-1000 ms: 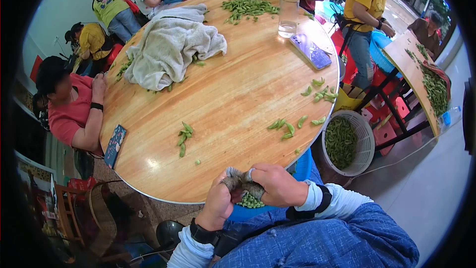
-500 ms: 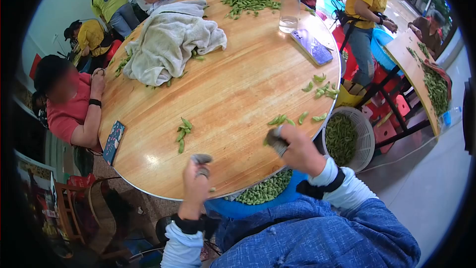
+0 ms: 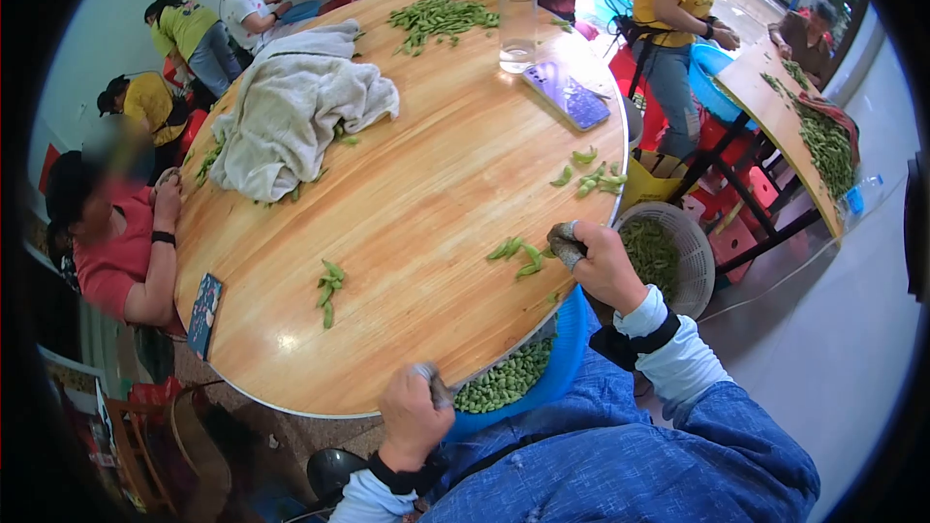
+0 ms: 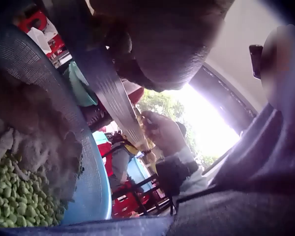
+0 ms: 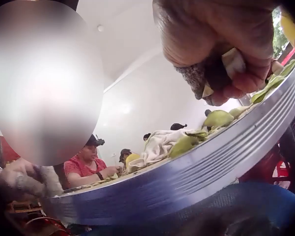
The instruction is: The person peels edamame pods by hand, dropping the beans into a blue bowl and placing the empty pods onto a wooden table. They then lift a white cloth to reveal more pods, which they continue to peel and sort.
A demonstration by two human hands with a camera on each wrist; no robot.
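Observation:
My left hand [image 3: 415,416], with grey wrapping on its fingers, is curled at the table's near edge, beside a blue basin [image 3: 573,339] of shelled green beans [image 3: 506,380]; I see nothing in its grasp. Over the table's right edge, my right hand [image 3: 605,269] has curled, wrapped fingers close to a few green pods [image 3: 528,257]. In the right wrist view, that hand [image 5: 219,44] hangs above pods [image 5: 219,118] on the tabletop; whether it pinches one I cannot tell. Another small cluster of pods [image 3: 330,291] lies left of centre.
On the round table [image 3: 417,194] are a towel [image 3: 295,107], a pod pile [image 3: 441,19], a bottle [image 3: 517,24], a purple phone [image 3: 567,97] and a dark patterned object [image 3: 204,316]. A white basket [image 3: 696,266] of pods stands right. Several people work around.
My hands have parted from over the basin; the right has moved out to the pods at the right edge. My left hand rose, then came lower. The head view has shifted a little.

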